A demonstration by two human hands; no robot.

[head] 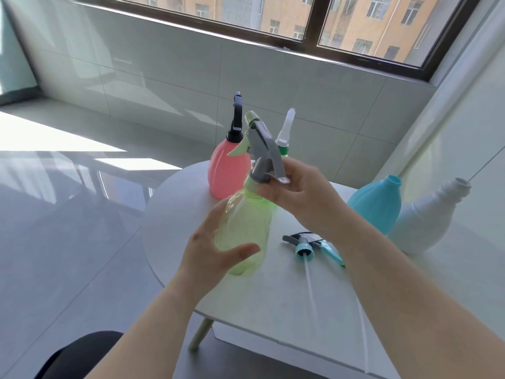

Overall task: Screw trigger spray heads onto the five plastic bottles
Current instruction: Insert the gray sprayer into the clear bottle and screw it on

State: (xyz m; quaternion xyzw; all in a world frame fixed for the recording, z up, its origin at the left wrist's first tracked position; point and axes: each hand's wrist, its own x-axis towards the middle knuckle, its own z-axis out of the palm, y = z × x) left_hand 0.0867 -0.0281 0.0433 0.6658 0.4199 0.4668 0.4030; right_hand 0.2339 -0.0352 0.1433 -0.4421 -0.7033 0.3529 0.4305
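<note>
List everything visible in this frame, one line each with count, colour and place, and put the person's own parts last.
green bottle: 1, translucent light green, held above the table's near left part
grey spray head: 1, grey with pale green trigger and nozzle, on the green bottle's neck
pink bottle: 1, pink with black spray head, table's far side
dark green bottle: 1, white spray head, mostly hidden behind the grey head
blue bottle: 1, light blue, neck open, right side
white bottle: 1, white, neck open, far right
loose spray head: 1, teal collar with white tube, lying on the table
table: 1, white, centre
window: 1, dark frame, top
left hand: 1, on the green bottle's body
right hand: 1, at the grey head's collar
</note>
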